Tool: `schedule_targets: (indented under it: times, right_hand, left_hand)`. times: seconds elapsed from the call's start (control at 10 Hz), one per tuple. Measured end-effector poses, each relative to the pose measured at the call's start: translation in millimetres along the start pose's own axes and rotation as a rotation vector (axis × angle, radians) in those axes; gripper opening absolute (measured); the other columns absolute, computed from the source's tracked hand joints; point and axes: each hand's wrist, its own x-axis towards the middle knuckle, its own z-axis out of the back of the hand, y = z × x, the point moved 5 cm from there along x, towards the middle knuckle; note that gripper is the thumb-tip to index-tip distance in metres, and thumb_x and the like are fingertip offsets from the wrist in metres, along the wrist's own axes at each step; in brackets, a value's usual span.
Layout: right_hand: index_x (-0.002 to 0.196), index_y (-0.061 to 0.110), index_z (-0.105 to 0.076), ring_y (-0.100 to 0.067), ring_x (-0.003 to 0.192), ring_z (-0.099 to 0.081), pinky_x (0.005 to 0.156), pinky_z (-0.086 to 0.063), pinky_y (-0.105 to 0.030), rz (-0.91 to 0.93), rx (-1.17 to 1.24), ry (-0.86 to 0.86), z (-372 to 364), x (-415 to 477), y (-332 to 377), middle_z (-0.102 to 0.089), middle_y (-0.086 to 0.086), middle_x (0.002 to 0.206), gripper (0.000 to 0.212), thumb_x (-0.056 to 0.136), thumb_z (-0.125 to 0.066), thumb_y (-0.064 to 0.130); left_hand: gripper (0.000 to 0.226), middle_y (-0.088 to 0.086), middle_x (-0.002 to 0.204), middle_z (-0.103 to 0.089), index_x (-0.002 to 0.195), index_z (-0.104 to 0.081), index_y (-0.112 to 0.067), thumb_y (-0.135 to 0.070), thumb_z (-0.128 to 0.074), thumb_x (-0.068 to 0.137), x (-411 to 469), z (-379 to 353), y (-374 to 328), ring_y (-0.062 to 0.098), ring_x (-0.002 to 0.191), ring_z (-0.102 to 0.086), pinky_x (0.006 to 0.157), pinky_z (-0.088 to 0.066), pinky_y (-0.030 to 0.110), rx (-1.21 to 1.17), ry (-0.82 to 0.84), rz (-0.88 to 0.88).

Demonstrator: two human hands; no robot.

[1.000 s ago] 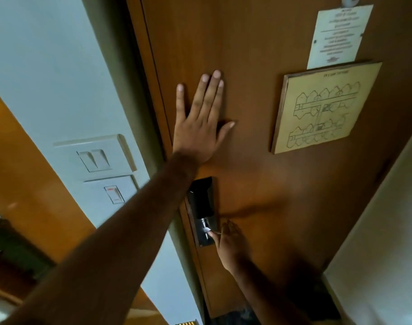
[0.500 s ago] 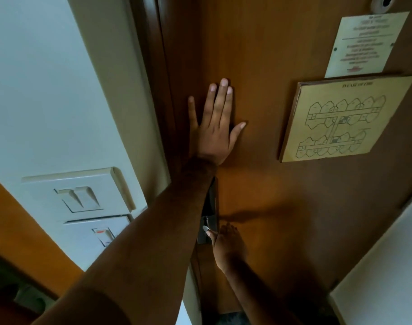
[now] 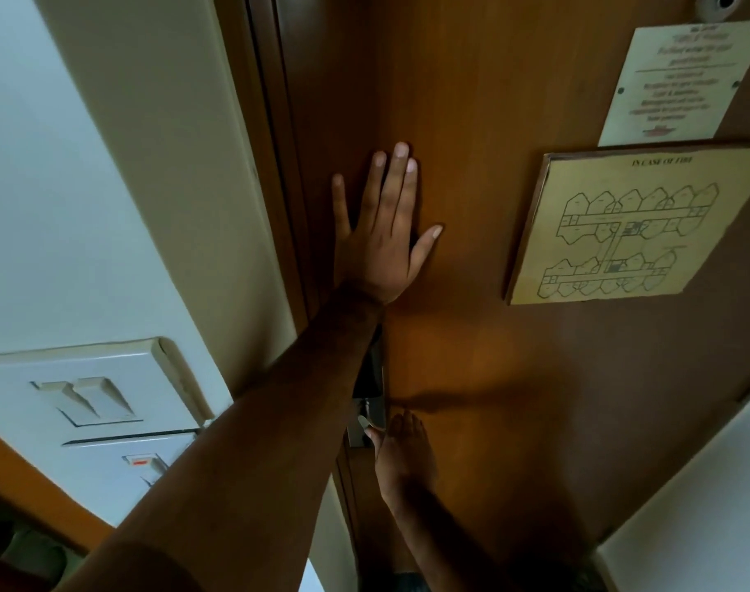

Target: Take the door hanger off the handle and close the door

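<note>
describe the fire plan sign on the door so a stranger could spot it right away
On the brown wooden door, look right of the flat left hand. The fire plan is the tan board with a floor-plan drawing, directly below the white notice, which carries only text.

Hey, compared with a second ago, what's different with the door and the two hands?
The brown wooden door has swung toward its frame; the gap at the latch edge, open a second ago, has all but closed. The left hand stays flat on the door above the dark lock plate; the right hand stays by the handle. The yellow fire plan plaque stays on the door. No door hanger is visible.
</note>
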Motion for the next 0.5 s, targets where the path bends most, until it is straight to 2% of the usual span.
schedule_targets:
  times: [0.3, 0.4, 0.5]
  right_hand:
    - [0.163, 0.003, -0.018, -0.031, 0.160, -0.019, 0.132, -0.016, -0.040, 0.093, -0.140, -0.039, 3, 0, 3, -0.022, -0.019, 0.171, 0.081, 0.107, -0.036, 0.058]
    - [0.162, -0.001, -0.014, -0.036, 0.160, -0.013, 0.131, -0.010, -0.043, 0.193, -0.221, -0.064, 14, -1, 4, -0.016, -0.025, 0.171, 0.077, 0.110, -0.039, 0.050]
    - [0.162, -0.002, -0.009, -0.038, 0.160, -0.007, 0.130, -0.005, -0.045, 0.239, -0.292, -0.060, 36, -7, -3, -0.007, -0.026, 0.171, 0.078, 0.111, -0.031, 0.052]
  left_hand:
    - [0.083, 0.007, 0.170, -0.030, 0.163, -0.028, -0.011, -0.066, -0.040, 0.102, 1, 2, -1, 0.026, 0.158, -0.025, 0.128, -0.006, 0.062, 0.012, 0.024, 0.014]
    - [0.083, 0.007, 0.171, -0.028, 0.164, -0.026, -0.011, -0.066, -0.039, 0.103, 0, 1, -2, 0.026, 0.159, -0.024, 0.128, -0.007, 0.063, 0.028, 0.039, 0.011]
    - [0.085, 0.006, 0.172, -0.024, 0.166, -0.021, -0.012, -0.066, -0.039, 0.103, 0, 5, 2, 0.026, 0.160, -0.023, 0.128, -0.002, 0.061, 0.029, 0.004, 0.032]
